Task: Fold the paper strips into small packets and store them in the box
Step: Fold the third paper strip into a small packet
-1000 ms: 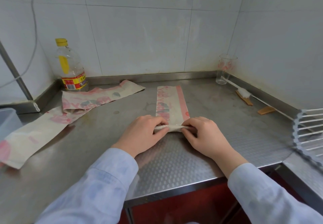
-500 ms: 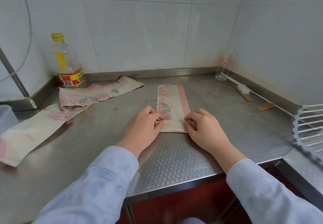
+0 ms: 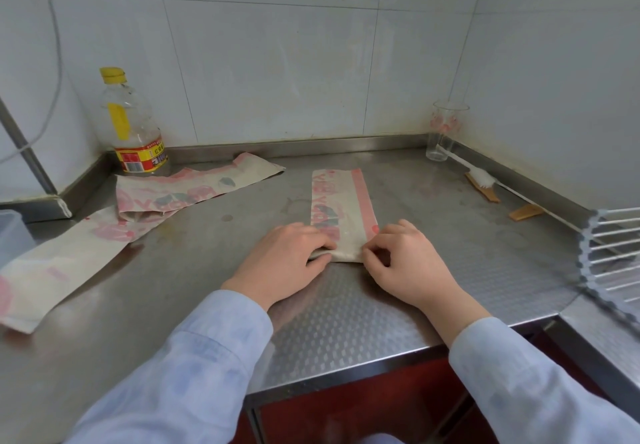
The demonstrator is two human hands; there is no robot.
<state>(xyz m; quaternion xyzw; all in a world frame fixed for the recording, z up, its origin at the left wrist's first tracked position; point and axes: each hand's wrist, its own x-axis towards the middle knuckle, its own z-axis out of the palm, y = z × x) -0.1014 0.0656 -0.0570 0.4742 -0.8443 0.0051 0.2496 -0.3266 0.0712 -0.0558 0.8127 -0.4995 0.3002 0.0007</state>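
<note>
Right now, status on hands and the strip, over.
Both pinching: left hand, right hand, on near end of paper strip. Far end flat on counter. Spare strips lie left, apart.

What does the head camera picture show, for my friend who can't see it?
A left hand and right hand pinch the folded near end of a pink-printed paper strip on a metal counter. More strips and a bottle sit to the left.

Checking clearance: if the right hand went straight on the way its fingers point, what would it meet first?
The right hand points up and left, so it meets the paper strip its fingers are touching; beyond that, probably the left hand.
</note>
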